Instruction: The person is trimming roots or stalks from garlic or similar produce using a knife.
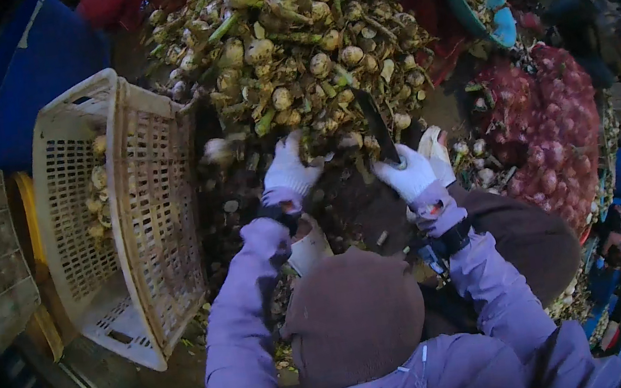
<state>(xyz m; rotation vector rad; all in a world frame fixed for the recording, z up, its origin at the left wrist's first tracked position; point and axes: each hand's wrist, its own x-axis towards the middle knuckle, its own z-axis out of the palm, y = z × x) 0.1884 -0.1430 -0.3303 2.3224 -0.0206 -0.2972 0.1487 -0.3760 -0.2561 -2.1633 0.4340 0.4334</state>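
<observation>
A broad heap of dirty whitish bulbs (270, 53), apparently onion or garlic, with green stalks and dry leaves, lies before me. My left hand (289, 170), in a white knit glove, is at the heap's near edge, fingers apart with nothing seen in them. Left of it is a pale bulb (217, 151), blurred and between the hand and the crate. My right hand (410, 175), also gloved, grips a knife with a dark blade (376, 119) pointing up toward the heap; the fingers cover its handle.
A tipped, slotted plastic crate (130, 216) at left holds several bulbs. At right are red mesh sacks of bulbs (547, 136) and a teal basin (476, 2) with trimmings. My knees (357, 316) and white footwear (308, 246) are close to my hands. A blue sheet-like surface (35, 82) borders the far left.
</observation>
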